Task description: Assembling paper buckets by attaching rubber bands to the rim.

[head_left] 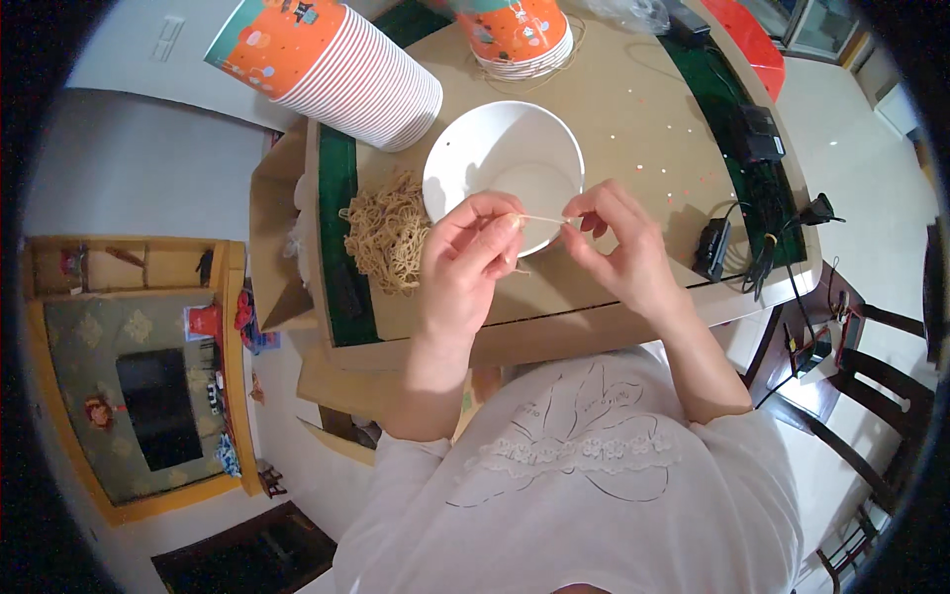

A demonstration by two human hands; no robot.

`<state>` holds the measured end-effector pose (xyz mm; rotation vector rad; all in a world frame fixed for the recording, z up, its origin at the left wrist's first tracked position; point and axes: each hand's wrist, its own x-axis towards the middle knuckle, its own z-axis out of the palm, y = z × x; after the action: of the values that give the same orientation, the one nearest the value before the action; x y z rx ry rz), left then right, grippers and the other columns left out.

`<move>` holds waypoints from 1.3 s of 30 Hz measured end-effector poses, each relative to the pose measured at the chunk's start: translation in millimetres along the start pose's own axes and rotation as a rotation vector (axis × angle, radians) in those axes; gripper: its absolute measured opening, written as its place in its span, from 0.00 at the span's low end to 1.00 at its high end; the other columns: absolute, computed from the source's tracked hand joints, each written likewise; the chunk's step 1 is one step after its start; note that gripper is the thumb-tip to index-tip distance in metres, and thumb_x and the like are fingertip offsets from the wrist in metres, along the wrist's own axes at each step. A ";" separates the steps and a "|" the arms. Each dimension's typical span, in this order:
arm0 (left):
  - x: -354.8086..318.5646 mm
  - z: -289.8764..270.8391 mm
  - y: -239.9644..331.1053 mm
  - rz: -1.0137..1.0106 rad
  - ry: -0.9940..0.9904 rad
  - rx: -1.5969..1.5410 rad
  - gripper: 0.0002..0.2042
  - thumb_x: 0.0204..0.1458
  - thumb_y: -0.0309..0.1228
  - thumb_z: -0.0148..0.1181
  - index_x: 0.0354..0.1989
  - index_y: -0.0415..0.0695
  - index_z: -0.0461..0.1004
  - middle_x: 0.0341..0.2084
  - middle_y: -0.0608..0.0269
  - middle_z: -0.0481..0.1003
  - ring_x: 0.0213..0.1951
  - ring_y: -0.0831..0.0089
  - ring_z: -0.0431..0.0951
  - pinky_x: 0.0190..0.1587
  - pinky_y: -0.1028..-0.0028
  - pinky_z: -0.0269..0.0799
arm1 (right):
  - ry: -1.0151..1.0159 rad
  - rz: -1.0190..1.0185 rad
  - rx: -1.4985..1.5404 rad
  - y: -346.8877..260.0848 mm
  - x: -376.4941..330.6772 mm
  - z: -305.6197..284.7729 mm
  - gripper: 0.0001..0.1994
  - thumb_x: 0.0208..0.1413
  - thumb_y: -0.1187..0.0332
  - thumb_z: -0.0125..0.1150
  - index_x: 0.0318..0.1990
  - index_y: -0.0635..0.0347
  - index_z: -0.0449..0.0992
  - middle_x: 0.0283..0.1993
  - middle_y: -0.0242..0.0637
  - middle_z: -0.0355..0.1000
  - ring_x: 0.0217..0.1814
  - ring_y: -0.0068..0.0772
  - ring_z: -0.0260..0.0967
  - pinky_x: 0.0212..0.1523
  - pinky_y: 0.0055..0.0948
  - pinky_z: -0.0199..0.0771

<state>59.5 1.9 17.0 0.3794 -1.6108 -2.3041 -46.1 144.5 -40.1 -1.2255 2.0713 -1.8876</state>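
Two hands meet just in front of a white bowl (503, 163), and between them runs a short pale string (542, 218), pulled straight. The left hand (473, 259) is curled nearly closed, thumb and forefinger pinching one end of the string; the right hand (618, 247) pinches the other end the same way, its remaining fingers loosely bent. The string hangs over the bowl's near rim, level with the fingertips.

The bowl lies tipped on its side on a cardboard sheet (633, 119), its hollow facing the person. Left of the bowl sits a tangled heap of tan cord (388, 233), touching the bowl's edge or nearly so. Behind and left of the bowl, a long stack of orange paper cups (332, 64) lies on its side; a second, shorter stack (515, 35) stands behind the bowl. Well to the right of the bowl, black chargers (714, 247) and cables rest near the table's edge.
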 end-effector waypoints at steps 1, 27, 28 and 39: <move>0.3 -0.4 -1.0 -0.007 0.037 -0.047 0.05 0.55 0.25 0.55 0.36 0.37 0.72 0.27 0.68 0.70 0.23 0.85 0.64 0.21 0.84 0.53 | -0.023 0.005 -0.001 -0.7 0.6 -2.1 0.08 0.47 0.74 0.62 0.35 0.60 0.72 0.29 0.36 0.67 0.31 0.30 0.70 0.31 0.27 0.70; 7.0 4.0 0.3 0.312 0.055 1.059 0.04 0.45 0.24 0.64 0.27 0.45 0.74 0.27 0.65 0.66 0.25 0.77 0.68 0.25 0.77 0.64 | -0.133 -0.066 -0.145 -6.4 6.0 -7.3 0.13 0.41 0.78 0.64 0.37 0.60 0.73 0.36 0.40 0.68 0.41 0.44 0.70 0.40 0.36 0.72; 8.1 3.6 -3.7 0.311 0.054 1.059 0.04 0.45 0.24 0.64 0.27 0.45 0.74 0.27 0.65 0.66 0.25 0.77 0.68 0.25 0.77 0.64 | -0.137 -0.063 -0.147 -6.3 6.1 -7.5 0.13 0.41 0.78 0.64 0.37 0.60 0.73 0.36 0.40 0.68 0.40 0.43 0.70 0.40 0.35 0.72; -0.6 -2.9 -6.1 0.069 -0.009 0.543 0.05 0.52 0.21 0.57 0.37 0.40 0.73 0.29 0.73 0.70 0.29 0.88 0.67 0.30 0.86 0.64 | -0.226 0.003 -0.057 -13.0 12.3 -2.6 0.10 0.46 0.72 0.63 0.37 0.61 0.71 0.35 0.43 0.69 0.34 0.43 0.73 0.35 0.35 0.72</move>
<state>60.5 1.6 10.3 0.4208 -2.2035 -1.7897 -49.5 140.4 -22.8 -1.3764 2.0179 -1.6134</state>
